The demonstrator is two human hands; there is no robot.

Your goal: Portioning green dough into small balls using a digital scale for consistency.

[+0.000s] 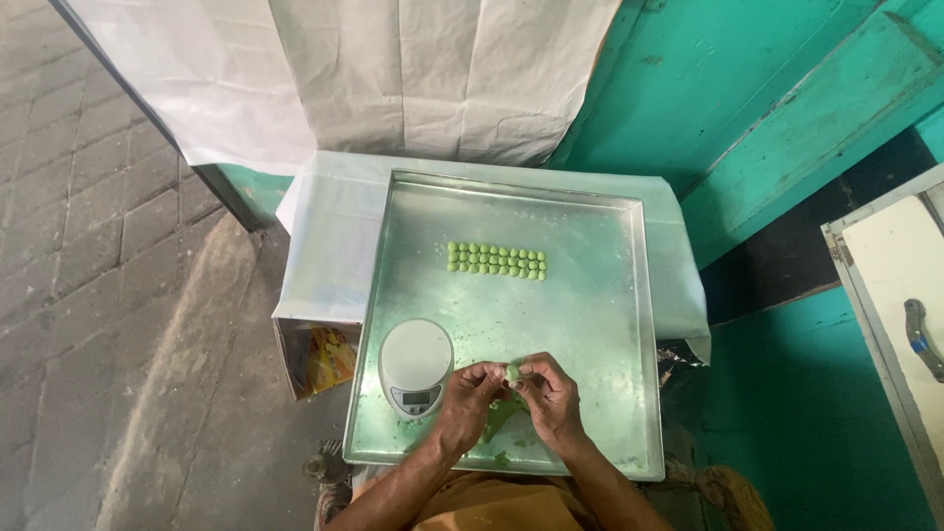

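Note:
My left hand [470, 396] and my right hand [549, 393] meet over the near part of a large metal tray [610, 324]. Together their fingertips pinch a small green dough ball [512, 372]. Under the hands lies a lump of green dough [497, 421], partly hidden. Several small green balls [497, 261] sit in neat rows toward the far middle of the tray. A round white kitchen scale [416, 364] stands on the tray just left of my left hand.
The tray rests on a stand covered with white sheeting [324, 246]. A teal wooden wall [767, 98] is behind and to the right. A box with a yellow packet [329, 359] sits below left. A paved floor [88, 246] lies to the left.

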